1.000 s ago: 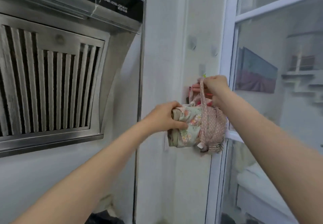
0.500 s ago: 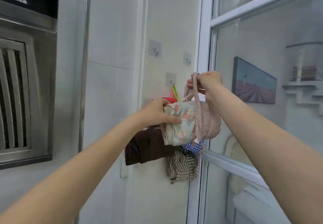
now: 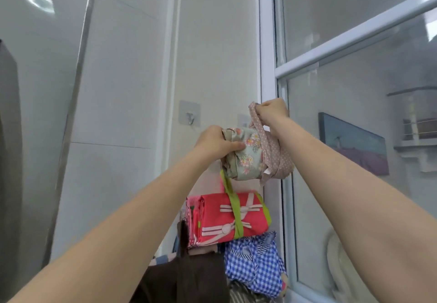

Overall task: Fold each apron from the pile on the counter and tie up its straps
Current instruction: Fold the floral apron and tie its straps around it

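Nearest the camera, both forearms reach up and forward toward the wall. The left hand (image 3: 216,144) grips the near end of the floral bundle (image 3: 246,155), thumb curled underneath and fingers over the top, seemingly to take its weight and keep the folds from slipping apart. The bundle is a folded apron held up in the air in front of the wall, not resting on anything. The right hand (image 3: 272,111) is closed in a pinch on the top of the dotted strap (image 3: 257,123), which wraps around the bundle's far end and stands up as a loop; lifting it this way looks meant to open the loop for hanging. Just behind the loop, a hook (image 3: 243,119) on the wall is partly hidden, so whether the strap has caught it cannot be told. A second hook (image 3: 190,117) to its left is bare. Below hang finished bundles: a red bundle (image 3: 227,220) bound with a green strap (image 3: 233,205), a blue check one (image 3: 254,262) and a brown one (image 3: 179,276), suggesting this wall is where tied aprons go.
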The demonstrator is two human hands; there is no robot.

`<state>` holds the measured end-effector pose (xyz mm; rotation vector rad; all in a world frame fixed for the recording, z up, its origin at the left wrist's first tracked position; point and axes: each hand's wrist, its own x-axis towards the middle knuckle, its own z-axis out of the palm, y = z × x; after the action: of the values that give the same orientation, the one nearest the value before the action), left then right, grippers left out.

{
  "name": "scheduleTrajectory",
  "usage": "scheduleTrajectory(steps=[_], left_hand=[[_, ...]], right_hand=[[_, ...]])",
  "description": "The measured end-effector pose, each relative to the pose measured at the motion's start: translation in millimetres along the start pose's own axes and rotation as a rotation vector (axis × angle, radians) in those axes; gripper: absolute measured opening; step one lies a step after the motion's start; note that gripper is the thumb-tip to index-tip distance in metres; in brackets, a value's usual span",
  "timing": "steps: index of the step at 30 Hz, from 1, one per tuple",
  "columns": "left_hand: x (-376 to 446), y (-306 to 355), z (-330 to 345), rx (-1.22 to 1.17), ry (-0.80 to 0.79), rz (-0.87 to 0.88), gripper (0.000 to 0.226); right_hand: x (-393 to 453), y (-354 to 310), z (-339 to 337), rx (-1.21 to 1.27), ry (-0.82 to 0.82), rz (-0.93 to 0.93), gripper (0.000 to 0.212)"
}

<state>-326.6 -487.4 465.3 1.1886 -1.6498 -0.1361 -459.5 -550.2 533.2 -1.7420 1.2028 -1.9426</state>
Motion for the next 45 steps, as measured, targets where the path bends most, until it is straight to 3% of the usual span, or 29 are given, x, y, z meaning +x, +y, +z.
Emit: scheduleTrajectory(steps=[3,9,13,18,24,26,30,32,35,37,41,45], left_hand=[[10,-12,16,0.170,0.069,-0.009,0.039],[20,-27,24,0.283,0.137,0.041,0.032],[20,-21,27,0.254,0.137,0.119,0.034],[20,-31,32,0.190,0.064,0.047,0.036],[17,-30,32,0.206,0.056,0.050,0.033],[16,-29,30,0.216,0.069,0.077,0.032],[15,-34,24,0.204,0.106,0.116,0.040],[15,-32,26,0.192,0.103,0.131,0.043],[14,-22,32,0.169,0.057,0.162,0.042],[15,-17,33,0.161,0.030,0.164,0.040],[15,-23,32,0.190,-0.021,0.113,0.035],[19,-38,30,0.238,0.027,0.065,0.033]], right_hand=[[14,18,16,-0.043,0.001,-0.020,0.025],[25,30,28,-0.133,0.069,-0.086,0.023],[26,31,13,-0.084,0.155,-0.085,0.027],[29,39,5,0.032,0.135,0.141,0.038],[21,37,26,-0.075,0.118,0.090,0.028],[19,38,28,0.027,0.099,0.083,0.022],[18,40,19,0.353,0.116,0.122,0.045],[20,41,12,0.384,0.151,0.135,0.036],[27,42,1,0.249,0.245,0.153,0.019],[30,42,-6,0.135,0.273,0.159,0.020],[25,37,9,-0.134,0.173,0.101,0.031],[18,37,37,-0.360,0.078,-0.044,0.012]])
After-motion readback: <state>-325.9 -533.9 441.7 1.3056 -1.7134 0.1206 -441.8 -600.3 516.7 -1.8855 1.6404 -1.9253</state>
